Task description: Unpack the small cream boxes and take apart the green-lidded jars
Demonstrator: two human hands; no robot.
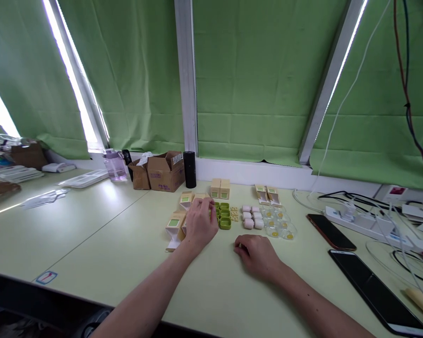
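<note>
My left hand (201, 219) reaches over the table with its fingers bent together at the left edge of several small green square cups (225, 223). Whatever lies between its fingertips is hidden. Small cream boxes with green windows (175, 225) stand beside and partly behind this hand. My right hand (258, 253) rests on the table nearer to me, fingers curled, with nothing seen in it. Beyond it are tiny yellowish pieces (234, 214), pale pink rounded blocks (248, 223) and clear plastic domes with yellow centres (274, 232), set in rows.
More cream boxes (220, 188) stand at the back, with opened ones (268, 195) farther right. A black cylinder (189, 170), cardboard box (165, 172) and purple jug (114, 165) line the wall. Two phones (331, 232), a power strip (370, 224) and cables lie right.
</note>
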